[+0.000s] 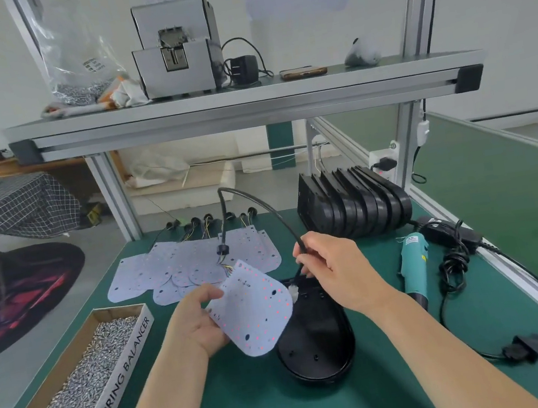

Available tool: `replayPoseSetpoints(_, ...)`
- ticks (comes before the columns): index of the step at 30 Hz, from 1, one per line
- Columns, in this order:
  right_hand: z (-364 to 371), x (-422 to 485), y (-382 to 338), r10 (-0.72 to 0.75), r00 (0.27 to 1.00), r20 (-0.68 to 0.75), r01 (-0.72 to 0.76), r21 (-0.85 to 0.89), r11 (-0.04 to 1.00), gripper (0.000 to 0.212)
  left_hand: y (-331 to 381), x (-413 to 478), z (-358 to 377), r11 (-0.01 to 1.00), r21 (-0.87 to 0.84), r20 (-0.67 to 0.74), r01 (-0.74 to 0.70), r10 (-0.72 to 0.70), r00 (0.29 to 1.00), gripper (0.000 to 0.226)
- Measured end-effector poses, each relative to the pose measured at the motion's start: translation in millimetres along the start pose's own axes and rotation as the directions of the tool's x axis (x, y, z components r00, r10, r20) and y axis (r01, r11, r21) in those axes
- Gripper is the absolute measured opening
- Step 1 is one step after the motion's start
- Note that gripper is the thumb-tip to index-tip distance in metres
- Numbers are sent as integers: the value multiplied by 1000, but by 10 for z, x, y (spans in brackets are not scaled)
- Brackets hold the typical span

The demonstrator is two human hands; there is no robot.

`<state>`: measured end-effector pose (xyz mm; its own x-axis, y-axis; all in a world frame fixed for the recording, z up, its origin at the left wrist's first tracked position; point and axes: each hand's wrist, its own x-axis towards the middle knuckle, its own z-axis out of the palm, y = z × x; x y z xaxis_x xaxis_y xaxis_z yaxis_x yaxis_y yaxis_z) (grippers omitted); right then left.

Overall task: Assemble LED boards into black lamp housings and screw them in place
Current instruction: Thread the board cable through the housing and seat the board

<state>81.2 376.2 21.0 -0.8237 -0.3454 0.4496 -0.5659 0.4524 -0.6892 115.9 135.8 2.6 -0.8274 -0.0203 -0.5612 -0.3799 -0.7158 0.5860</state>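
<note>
My left hand [199, 317] grips a white LED board [255, 313] by its left edge, holding it tilted above the green mat. A black cable [257, 205] arches up from the board's wired end. My right hand [334, 270] pinches that cable near its lower end, over the top of an open black lamp housing [314, 342] lying flat on the mat. The board overlaps the housing's left rim. More LED boards [180, 268] with cables lie spread behind my left hand.
A cardboard box of screws [87, 371] marked SPRING BALANCER lies at the left. A row of black housings [354, 204] stands at the back right. A teal electric screwdriver [414, 263] and its power cords [455, 264] lie to the right. An overhead shelf [246, 103] carries a screw feeder [175, 49].
</note>
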Motion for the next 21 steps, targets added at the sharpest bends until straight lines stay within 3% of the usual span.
replayPoseSetpoints(2,-31,4,-19,2,1000,19,-3,15,1000,12,-4,1,23,1000,-5,26,-27,27,999,27)
replayPoseSetpoints(7,-110,57,-33,67,996,52,-68,12,998,17,-123,23,85,991,-116,14,-61,63,998,18)
replayPoseSetpoints(11,-167,113,-4,131,986,102,-143,122,982,12,-331,21,112,999,36,-45,-36,38,998,9)
replayPoseSetpoints(14,-193,155,50,137,978,155,-159,143,977,23,-296,11,62,1000,-1,-11,-21,21,1000,11)
replayPoseSetpoints(18,-185,166,139,185,969,163,-207,132,969,22,-189,30,-59,990,-57,-78,-127,122,989,6)
replayPoseSetpoints(21,-164,155,144,193,969,157,-221,181,958,23,-96,-7,-119,984,-40,-33,-174,172,984,13)
